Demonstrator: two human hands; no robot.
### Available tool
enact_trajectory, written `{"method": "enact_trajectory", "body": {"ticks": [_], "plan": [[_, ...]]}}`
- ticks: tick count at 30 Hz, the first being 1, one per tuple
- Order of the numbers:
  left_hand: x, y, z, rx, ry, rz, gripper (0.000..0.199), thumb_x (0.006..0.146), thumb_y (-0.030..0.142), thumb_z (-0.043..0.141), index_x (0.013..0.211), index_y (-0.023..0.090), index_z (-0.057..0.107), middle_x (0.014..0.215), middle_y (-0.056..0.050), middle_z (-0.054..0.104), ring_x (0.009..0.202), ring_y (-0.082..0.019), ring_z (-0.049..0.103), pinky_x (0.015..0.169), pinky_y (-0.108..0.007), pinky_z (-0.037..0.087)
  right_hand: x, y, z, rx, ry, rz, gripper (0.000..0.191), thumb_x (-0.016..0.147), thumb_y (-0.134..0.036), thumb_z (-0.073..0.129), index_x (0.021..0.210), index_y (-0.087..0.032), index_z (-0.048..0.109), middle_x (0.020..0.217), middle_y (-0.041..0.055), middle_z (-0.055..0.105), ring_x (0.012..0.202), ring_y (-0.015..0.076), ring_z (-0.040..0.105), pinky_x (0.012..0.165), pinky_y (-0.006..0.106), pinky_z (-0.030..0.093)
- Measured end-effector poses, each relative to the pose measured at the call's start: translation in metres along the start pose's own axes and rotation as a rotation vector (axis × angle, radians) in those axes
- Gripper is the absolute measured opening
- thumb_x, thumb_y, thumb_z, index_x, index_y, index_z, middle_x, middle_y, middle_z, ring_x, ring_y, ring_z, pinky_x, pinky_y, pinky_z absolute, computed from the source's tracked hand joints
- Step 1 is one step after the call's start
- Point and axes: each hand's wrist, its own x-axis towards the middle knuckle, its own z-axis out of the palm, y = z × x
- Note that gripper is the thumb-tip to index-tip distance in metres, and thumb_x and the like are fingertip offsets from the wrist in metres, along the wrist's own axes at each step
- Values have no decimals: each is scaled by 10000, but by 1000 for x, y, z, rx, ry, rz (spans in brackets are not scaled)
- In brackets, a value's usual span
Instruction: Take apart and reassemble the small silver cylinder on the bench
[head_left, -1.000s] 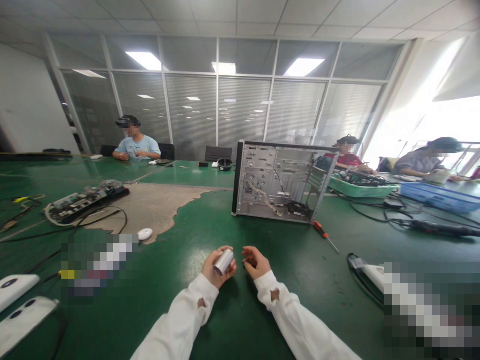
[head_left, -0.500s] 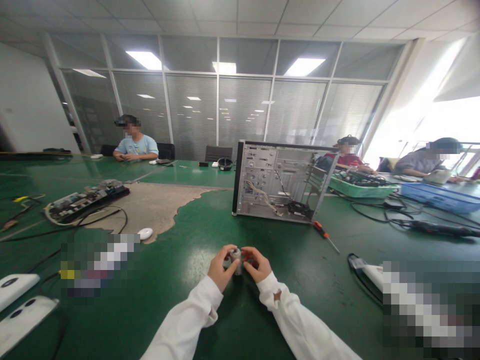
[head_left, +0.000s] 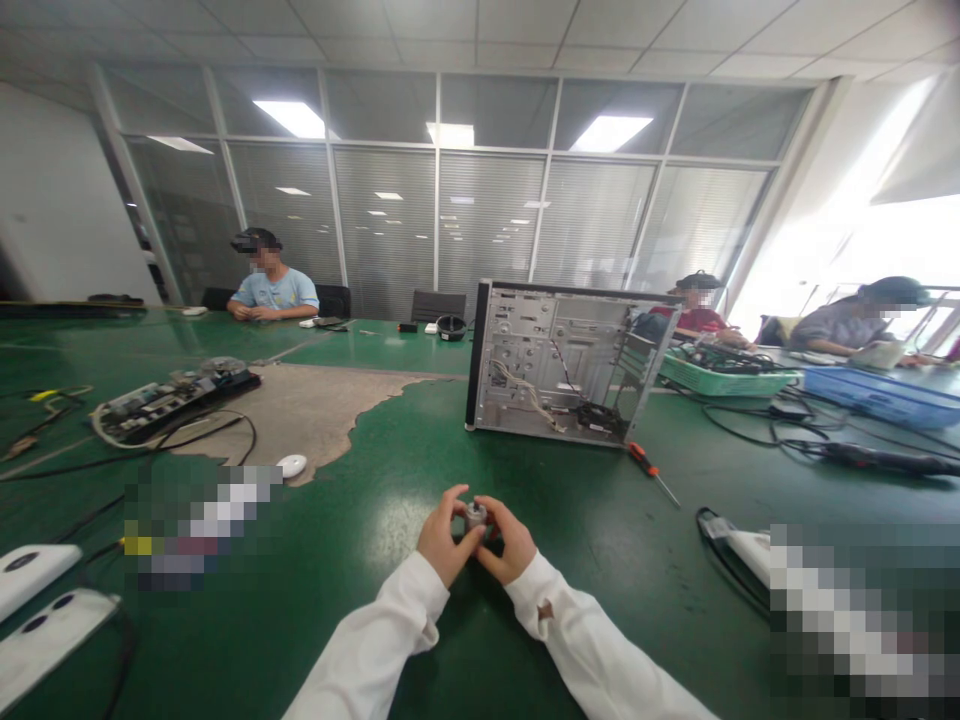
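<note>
A small grey metal cylinder (head_left: 475, 516) with a short stub on top is held between my two hands, low in the middle of the view. My left hand (head_left: 444, 537) grips it from the left with thumb and fingers. From the right, my right hand (head_left: 509, 537) closes its fingers round the other side. The lower part of the cylinder is hidden behind my thumbs. Beyond my hands an open computer case (head_left: 559, 365) stands upright on the green table (head_left: 390, 515), with wires inside. An orange and black screwdriver (head_left: 652, 472) lies by its lower right corner.
An opened device with exposed parts (head_left: 176, 400) and cables lie at the left. White devices (head_left: 56, 655) are at the lower left. Green (head_left: 724, 378) and blue (head_left: 881, 395) baskets, more cables and a white-ended power strip, partly blurred, are at the right. Three people sit across the table.
My right hand has moved slightly left and its fingers have closed in on the metal cylinder. The cylinder sits a little tilted toward me, its top more visible.
</note>
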Motion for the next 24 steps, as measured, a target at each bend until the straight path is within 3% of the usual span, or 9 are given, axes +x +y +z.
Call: {"method": "enact_trajectory", "body": {"ticks": [4, 8, 13, 18, 20, 24], "plan": [[0, -1, 0, -32, 9, -15, 521, 491, 56, 661, 968, 232, 550, 733, 2, 549, 765, -176, 499, 854, -293, 322, 0, 1, 8, 128, 77, 83, 472, 543, -127, 526, 991, -237, 425, 865, 6, 566, 678, 121, 552, 592, 243, 465], [0, 4, -1, -74, -15, -14, 424, 571, 102, 620, 974, 211, 542, 702, 4, 538, 754, -165, 502, 833, -292, 335, 2, 4, 15, 541, 124, 335, 484, 541, -232, 630, 961, -237, 388, 731, -16, 574, 564, 112, 555, 521, 243, 465], [-3, 10, -1, -12, -83, 63, 403, 612, 151, 606, 1003, 195, 522, 833, -32, 547, 837, -188, 496, 826, -305, 334, 4, 15, 9, 1039, 143, 629, 476, 585, -330, 645, 977, -233, 395, 734, 9, 605, 621, 153, 597, 587, 315, 479], [-6, 15, 0, -81, -108, 45, 397, 613, 136, 609, 1001, 176, 534, 892, -62, 554, 893, -208, 483, 841, -308, 323, 7, 22, -5, 1150, 16, 673, 337, 726, -406, 474, 947, -155, 514, 850, 80, 617, 793, 173, 594, 717, 328, 467], [-6, 14, -1, -102, -67, 49, 361, 630, 136, 597, 986, 162, 543, 869, -63, 556, 868, -198, 490, 820, -289, 334, 7, 20, -10, 1155, -37, 667, 364, 769, -420, 388, 904, -128, 558, 855, 92, 617, 790, 157, 592, 734, 303, 463], [-4, 10, -3, -53, -20, 96, 325, 663, 163, 574, 986, 174, 541, 849, -51, 555, 839, -186, 497, 772, -261, 355, 7, 11, -14, 1204, -27, 680, 379, 810, -385, 302, 904, -139, 575, 819, 78, 625, 701, 130, 596, 687, 275, 472]]}}
